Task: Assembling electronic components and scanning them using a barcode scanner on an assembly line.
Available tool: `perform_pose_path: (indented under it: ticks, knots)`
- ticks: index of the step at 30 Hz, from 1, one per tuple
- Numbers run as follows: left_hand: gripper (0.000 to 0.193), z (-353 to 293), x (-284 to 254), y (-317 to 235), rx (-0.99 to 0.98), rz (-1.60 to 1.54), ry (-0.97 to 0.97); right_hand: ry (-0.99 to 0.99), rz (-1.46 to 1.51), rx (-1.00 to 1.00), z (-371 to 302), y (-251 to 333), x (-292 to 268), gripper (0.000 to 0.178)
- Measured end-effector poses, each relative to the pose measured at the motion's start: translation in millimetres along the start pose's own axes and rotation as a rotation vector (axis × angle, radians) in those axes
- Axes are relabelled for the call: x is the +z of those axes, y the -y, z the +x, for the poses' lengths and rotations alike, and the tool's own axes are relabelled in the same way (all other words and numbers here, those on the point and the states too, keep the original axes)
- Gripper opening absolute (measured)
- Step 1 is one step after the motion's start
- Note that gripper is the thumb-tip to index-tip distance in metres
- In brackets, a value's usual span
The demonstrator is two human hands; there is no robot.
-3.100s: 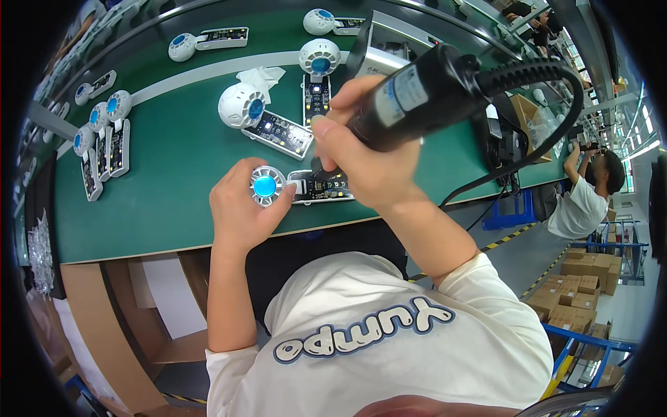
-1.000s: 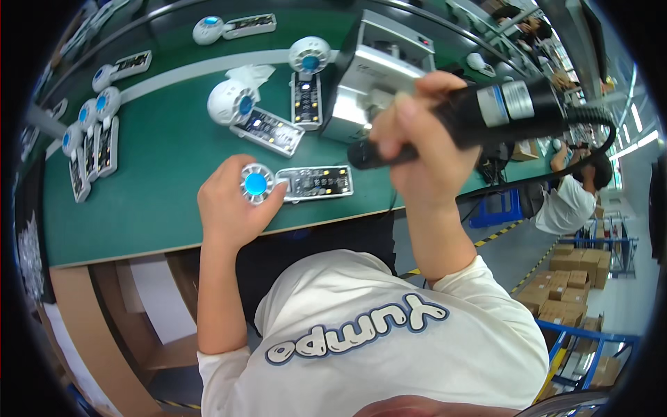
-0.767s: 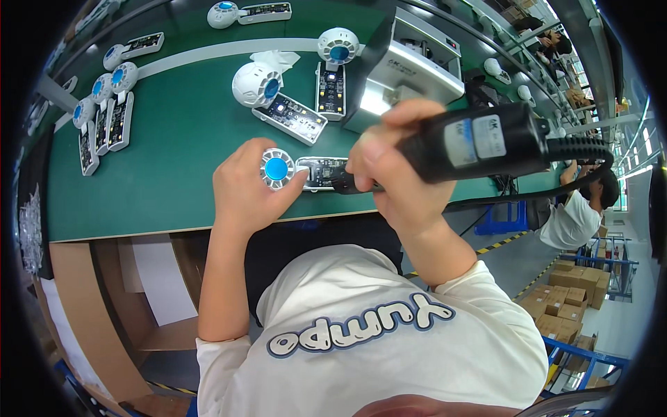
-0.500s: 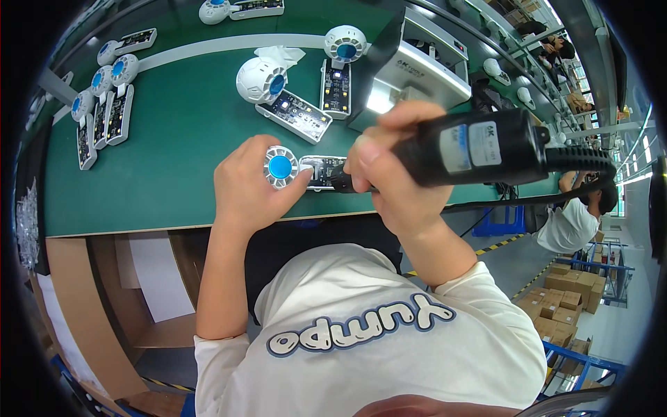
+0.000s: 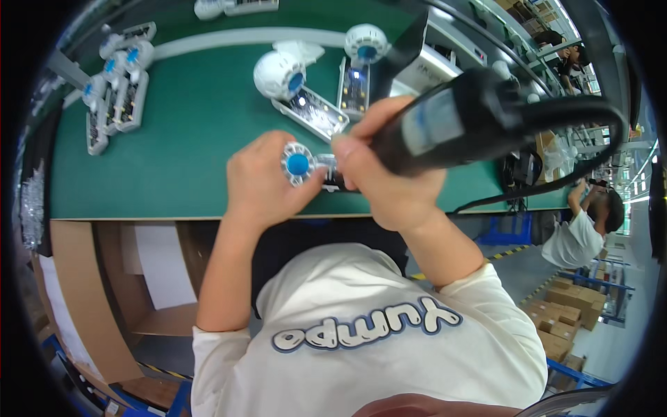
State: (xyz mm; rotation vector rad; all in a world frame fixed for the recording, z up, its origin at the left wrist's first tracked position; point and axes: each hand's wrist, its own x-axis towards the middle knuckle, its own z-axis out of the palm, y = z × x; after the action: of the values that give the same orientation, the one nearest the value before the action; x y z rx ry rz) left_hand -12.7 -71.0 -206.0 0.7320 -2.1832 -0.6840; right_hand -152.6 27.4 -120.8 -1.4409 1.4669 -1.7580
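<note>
My left hand (image 5: 258,179) is closed around the white round head (image 5: 298,164) of a device, its fingers on the far side and thumb on the near side. A blue disc fills the middle of that head. Joined to its right is a flat housing with an exposed circuit board (image 5: 328,164), lying near the bench's front edge. My right hand (image 5: 392,184) grips a thick black electric screwdriver (image 5: 445,125) above this board. The screwdriver is blurred, and my right fingers hide its tip, so contact with the board cannot be seen.
Similar white devices (image 5: 278,73) lie farther back on the green bench (image 5: 187,139), with several grouped at left (image 5: 130,69). A metal box (image 5: 424,73) stands behind the screwdriver, whose black cable (image 5: 603,149) loops right. Below the bench is an open cardboard box (image 5: 90,292). A co-worker (image 5: 573,240) sits at right.
The screwdriver's rear end has swung toward the far side, and its tip has become hidden behind my right hand. My left hand keeps its hold on the device. The whole view has shifted slightly.
</note>
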Motion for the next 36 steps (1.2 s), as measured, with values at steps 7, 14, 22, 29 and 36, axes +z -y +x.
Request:
perform_pose_path:
  ticks: [7, 14, 22, 29, 36]
  knots:
    - [0.044, -12.0, -22.6, 5.5, 0.017, -0.031, 0.093, -0.271, 0.757, 0.056, -5.2, -8.6, -71.1, 0.037]
    - [0.045, 19.5, -152.0, 79.7, -0.088, -0.289, 0.073, -0.470, 0.123, -0.002, -60.0, -25.0, -114.0, 0.029]
    - [0.073, 234.6, -58.5, 115.2, -0.392, 0.201, -0.042, -0.381, 0.114, 0.048, -48.5, -29.0, -107.4, 0.033]
    - [0.081, 265.3, 39.5, 155.2, -0.319, 0.389, 0.016, -0.391, 0.141, 0.063, -48.5, -29.4, -102.8, 0.030]
    - [0.063, 238.7, -115.1, 193.4, -0.197, 0.856, 0.213, -0.356, 0.119, -0.030, -53.1, -34.4, -123.5, 0.028]
